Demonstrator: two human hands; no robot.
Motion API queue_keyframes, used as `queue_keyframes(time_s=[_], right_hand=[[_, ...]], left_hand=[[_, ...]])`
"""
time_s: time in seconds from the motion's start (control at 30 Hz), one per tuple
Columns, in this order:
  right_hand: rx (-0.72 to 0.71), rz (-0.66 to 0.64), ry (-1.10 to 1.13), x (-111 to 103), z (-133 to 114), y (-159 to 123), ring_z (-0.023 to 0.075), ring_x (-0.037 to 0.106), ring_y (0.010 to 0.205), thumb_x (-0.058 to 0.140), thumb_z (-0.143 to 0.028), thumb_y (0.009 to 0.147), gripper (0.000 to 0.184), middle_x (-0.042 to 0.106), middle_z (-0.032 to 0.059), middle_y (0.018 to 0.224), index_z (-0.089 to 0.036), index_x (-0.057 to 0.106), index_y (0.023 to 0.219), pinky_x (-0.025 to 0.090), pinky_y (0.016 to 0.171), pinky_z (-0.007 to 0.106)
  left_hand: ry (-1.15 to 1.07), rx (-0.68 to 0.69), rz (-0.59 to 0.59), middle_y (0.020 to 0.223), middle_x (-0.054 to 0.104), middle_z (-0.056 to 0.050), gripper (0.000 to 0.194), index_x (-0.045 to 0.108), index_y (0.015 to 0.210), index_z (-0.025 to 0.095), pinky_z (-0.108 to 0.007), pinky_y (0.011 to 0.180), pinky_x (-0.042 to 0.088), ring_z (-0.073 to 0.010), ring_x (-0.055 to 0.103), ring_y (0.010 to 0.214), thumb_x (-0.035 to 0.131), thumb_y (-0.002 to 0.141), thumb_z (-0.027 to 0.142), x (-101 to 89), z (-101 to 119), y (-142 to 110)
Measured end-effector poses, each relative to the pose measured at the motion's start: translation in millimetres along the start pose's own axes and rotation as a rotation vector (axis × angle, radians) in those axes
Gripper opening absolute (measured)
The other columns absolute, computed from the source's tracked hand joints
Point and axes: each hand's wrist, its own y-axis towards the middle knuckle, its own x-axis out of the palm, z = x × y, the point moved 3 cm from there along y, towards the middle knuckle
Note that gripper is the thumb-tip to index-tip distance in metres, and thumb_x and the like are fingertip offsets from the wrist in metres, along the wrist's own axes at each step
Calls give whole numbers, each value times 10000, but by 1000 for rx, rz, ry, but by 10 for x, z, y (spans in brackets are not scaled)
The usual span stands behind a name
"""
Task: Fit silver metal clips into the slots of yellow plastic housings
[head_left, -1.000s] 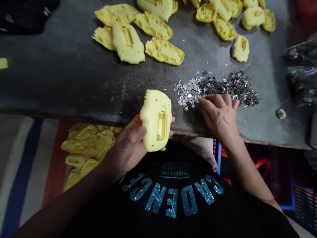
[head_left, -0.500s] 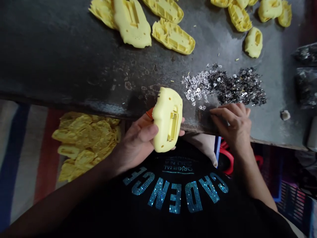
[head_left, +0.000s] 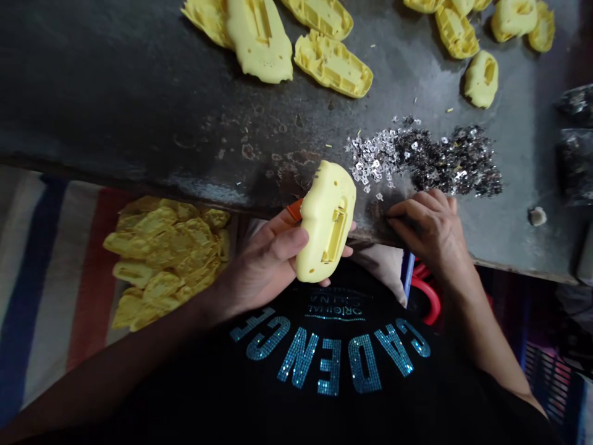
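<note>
My left hand (head_left: 266, 256) grips a pale yellow plastic shell (head_left: 325, 219) at the near edge of the dark table (head_left: 139, 111), its open slot facing up. An orange bit shows behind the shell at my fingers. My right hand (head_left: 428, 225) rests on the table just right of the shell, fingers curled together in a pinch; what they hold is too small to make out. Right behind that hand lies a heap of small shiny metal pieces (head_left: 430, 157).
More yellow shells (head_left: 331, 65) lie across the far side of the table, others at the back right (head_left: 482, 77). A pile of yellow shells (head_left: 162, 256) sits on the striped floor mat at the left. Dark bags (head_left: 574, 148) stand at the right edge.
My right hand has drawn back from the heap of metal pieces towards the table's near edge, fingers pinched. The shell in my left hand has tilted slightly to the right.
</note>
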Motion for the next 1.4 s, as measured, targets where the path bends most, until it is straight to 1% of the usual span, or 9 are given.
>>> queue_keyframes(time_s=[0.1,0.2,0.33,0.4,0.5,0.87,1.1,1.3,1.4], right_hand=[[4,-21,23,-23,-68,-134,266,614,936,687,-281,1123,122,755,32,928,-262,763,1030,368,841,425],[67,7,96,-43,-110,-214,265,648,950,716,-238,1094,82,764,30,955,-261,739,1019,409,865,434],[166,54,561,-99,-173,-229,251,742,1021,753,-238,1070,59,782,23,1027,-279,719,1046,540,900,437],[191,90,808,-144,-218,-190,234,762,989,788,-273,1061,57,788,14,1023,-295,736,1068,592,864,414],[170,101,931,-212,-294,-78,217,754,876,857,-309,1019,85,798,-4,965,-311,776,1045,622,786,391],[77,-63,833,-393,-385,144,220,774,803,852,-385,1029,75,833,-10,933,-329,815,996,663,762,416],[56,9,678,-419,-437,94,225,773,858,795,-335,1051,19,833,-5,983,-341,790,1033,651,803,420],[-4,102,470,-436,-548,40,224,767,835,767,-241,1051,108,831,-15,979,-342,737,1033,617,792,428],[-43,120,364,-436,-602,24,212,746,828,764,-182,1042,162,817,-29,972,-336,714,1047,579,801,416]], left_hand=[[7,-42,9,1485,815,-126,564,649,1584,252,-271,677,736,-325,872,1165,777,1079,468,21,-8,17],[23,-106,13,1482,813,-127,684,585,1647,294,-260,634,719,-332,874,1154,825,1045,512,42,-24,37],[-18,-221,-82,1485,804,-171,814,458,1742,321,-255,601,692,-365,870,1186,796,1054,592,92,-91,75],[-61,-267,-160,1455,813,-176,735,521,1677,297,-274,612,704,-377,874,1176,769,1065,619,125,-134,94],[-105,-292,-232,1433,824,-164,578,632,1538,269,-298,656,729,-375,875,1182,715,1098,634,163,-179,111],[-113,-346,-247,1421,836,-125,628,663,1566,302,-295,739,732,-341,860,1212,698,1087,706,274,-236,62],[-69,-349,-229,1439,824,-160,836,519,1735,309,-278,653,687,-369,861,1192,716,1053,751,312,-272,51],[-65,-308,-173,1349,849,-127,633,697,1501,270,-308,723,721,-339,869,1140,763,1046,705,331,-259,53],[-70,-295,-180,1374,843,-116,563,713,1459,280,-297,723,720,-339,870,1163,759,1064,678,319,-268,56]])
